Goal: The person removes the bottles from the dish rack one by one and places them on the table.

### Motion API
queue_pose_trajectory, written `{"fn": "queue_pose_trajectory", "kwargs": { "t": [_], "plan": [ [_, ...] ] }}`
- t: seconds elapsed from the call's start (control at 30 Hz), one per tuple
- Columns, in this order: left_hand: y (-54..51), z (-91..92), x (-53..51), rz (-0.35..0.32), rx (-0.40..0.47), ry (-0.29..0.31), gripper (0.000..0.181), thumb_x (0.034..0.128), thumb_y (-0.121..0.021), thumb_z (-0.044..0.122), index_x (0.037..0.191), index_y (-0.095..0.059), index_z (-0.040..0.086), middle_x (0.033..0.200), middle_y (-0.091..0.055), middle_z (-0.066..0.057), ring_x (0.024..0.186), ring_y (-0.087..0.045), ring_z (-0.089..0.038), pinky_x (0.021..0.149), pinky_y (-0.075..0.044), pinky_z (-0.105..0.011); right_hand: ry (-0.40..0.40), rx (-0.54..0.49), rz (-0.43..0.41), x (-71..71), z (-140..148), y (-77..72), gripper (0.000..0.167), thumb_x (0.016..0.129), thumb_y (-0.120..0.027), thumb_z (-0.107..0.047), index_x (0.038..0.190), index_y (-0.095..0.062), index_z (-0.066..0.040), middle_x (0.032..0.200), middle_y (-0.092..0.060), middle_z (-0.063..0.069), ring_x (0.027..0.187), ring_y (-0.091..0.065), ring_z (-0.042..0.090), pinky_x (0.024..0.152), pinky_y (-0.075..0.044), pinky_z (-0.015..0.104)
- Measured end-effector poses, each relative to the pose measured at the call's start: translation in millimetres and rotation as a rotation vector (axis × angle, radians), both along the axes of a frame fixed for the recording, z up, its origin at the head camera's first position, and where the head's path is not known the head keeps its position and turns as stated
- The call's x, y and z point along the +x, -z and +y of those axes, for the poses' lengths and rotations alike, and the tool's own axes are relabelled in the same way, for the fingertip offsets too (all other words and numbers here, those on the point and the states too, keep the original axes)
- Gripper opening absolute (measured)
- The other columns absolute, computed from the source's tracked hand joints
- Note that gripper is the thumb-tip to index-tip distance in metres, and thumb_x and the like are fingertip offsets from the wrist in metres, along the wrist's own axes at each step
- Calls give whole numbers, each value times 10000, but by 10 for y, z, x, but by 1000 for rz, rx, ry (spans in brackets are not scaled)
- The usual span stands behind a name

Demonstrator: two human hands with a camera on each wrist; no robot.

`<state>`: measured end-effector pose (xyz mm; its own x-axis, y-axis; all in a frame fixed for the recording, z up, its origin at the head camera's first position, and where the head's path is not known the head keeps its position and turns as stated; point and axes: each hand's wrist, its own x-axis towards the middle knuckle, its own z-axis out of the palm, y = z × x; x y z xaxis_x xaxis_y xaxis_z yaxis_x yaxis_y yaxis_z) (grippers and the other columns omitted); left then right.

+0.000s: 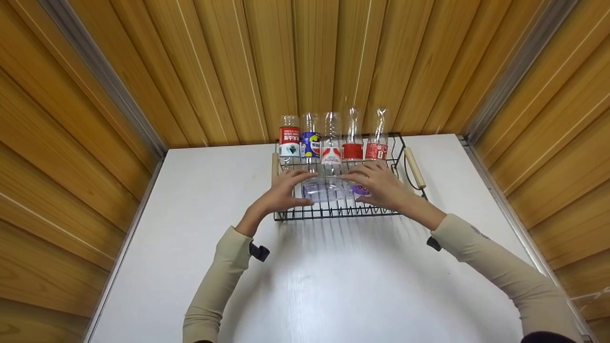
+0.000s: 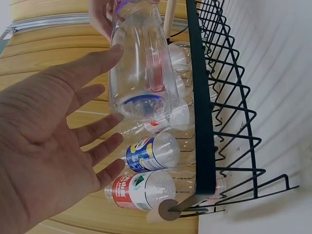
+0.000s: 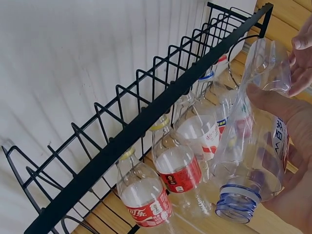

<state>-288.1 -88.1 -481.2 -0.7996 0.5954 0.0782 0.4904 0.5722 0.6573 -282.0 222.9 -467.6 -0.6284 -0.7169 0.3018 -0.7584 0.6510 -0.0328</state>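
A large clear plastic bottle [image 1: 324,190] with a purple label lies sideways above the front of a black wire basket [image 1: 329,217]. My right hand [image 1: 383,188] grips it near the neck end, thumb on one side and fingers on the other. The blue-ringed neck [image 3: 238,202] has no cap on it. At the bottle's base [image 2: 144,105], my left hand [image 1: 286,190] is spread with thumb and fingers extended. Whether its fingertips touch the plastic, I cannot tell. Several smaller bottles stand in a row at the back of the basket, among them a red-and-white labelled bottle [image 1: 289,142] and a blue-labelled bottle [image 1: 310,144].
The basket has a wooden handle [image 1: 414,167] on the right and another wooden handle [image 1: 275,166] on the left. It stands on a white table [image 1: 214,190] near its back edge. Behind rises a wood-patterned wall [image 1: 314,62], with similar panels on both sides.
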Motion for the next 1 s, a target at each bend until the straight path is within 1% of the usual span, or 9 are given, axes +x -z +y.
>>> {"fn": "queue_pose_trajectory", "kwargs": {
  "t": [0.07, 0.13, 0.23, 0.33, 0.5, 0.6, 0.73, 0.8, 1.0],
  "plan": [
    [-12, 40, 19, 14, -18, 21, 711, 886, -804, 277, 1519, -497, 175, 1568, -446, -171, 1490, -317, -402, 1214, -216, -658, -10, -4, 13, 16, -17, 13, 721, 756, -920, -212, 1410, -617, -226, 1349, -655, 84, 1270, -584, 353, 1083, -449, 588],
    [-19, 71, 34, 11, -32, 31, 728, 883, -807, 283, 1529, -485, 186, 1565, -451, -177, 1482, -340, -400, 1211, -245, -650, -20, -7, 21, 33, -32, 19, 720, 762, -916, -213, 1415, -613, -232, 1347, -658, 84, 1263, -587, 348, 1078, -451, 598],
    [-23, 113, 54, 0, -41, 30, 798, 873, -819, 286, 1563, -428, 203, 1565, -451, -165, 1461, -379, -382, 1196, -307, -619, -32, -8, 46, 50, -51, 35, 715, 761, -914, -211, 1410, -615, -235, 1340, -663, 82, 1249, -595, 341, 1062, -458, 622],
    [-21, 144, 72, 6, -52, 22, 856, 860, -835, 282, 1586, -384, 221, 1544, -468, -156, 1415, -431, -361, 1161, -380, -583, -47, -6, 76, 64, -64, 49, 694, 766, -911, -230, 1396, -622, -239, 1337, -662, 76, 1242, -594, 331, 1040, -478, 608],
    [-22, 182, 82, 70, -132, 7, 810, 841, -854, 280, 1545, -455, 264, 1514, -490, -161, 1391, -460, -360, 1131, -412, -585, -83, -8, 119, 74, -87, 55, 664, 775, -904, -262, 1378, -627, -253, 1324, -667, 53, 1230, -596, 305, 1016, -500, 565],
    [-25, 201, 77, 82, -167, -1, 783, 827, -864, 276, 1518, -496, 268, 1520, -488, -163, 1400, -460, -359, 1134, -411, -585, -103, -12, 144, 77, -98, 55, 685, 755, -916, -257, 1374, -625, -261, 1314, -672, 52, 1215, -601, 304, 1004, -503, 563],
    [-41, 197, 77, 74, -169, -12, 767, 803, -882, 269, 1487, -536, 244, 1574, -435, -181, 1413, -457, -366, 1139, -414, -576, -121, -9, 153, 75, -99, 53, 728, 724, -933, -274, 1379, -617, -263, 1308, -675, 70, 1203, -606, 312, 994, -502, 561],
    [-52, 187, 83, 72, -157, -16, 752, 784, -896, 268, 1458, -563, 241, 1557, -450, -178, 1388, -481, -359, 1123, -435, -563, -122, -2, 144, 76, -90, 48, 735, 728, -929, -297, 1391, -611, -275, 1317, -673, 70, 1207, -607, 311, 1002, -498, 559],
    [-67, 119, 103, 115, -112, -40, 717, 736, -925, 232, 1387, -625, 217, 1383, -577, -132, 1269, -547, -337, 1051, -482, -542, -102, -11, 139, 67, -18, 8, 758, 743, -909, -402, 1419, -598, -260, 1315, -673, 59, 1212, -617, 300, 1015, -503, 547]
  ]
}}
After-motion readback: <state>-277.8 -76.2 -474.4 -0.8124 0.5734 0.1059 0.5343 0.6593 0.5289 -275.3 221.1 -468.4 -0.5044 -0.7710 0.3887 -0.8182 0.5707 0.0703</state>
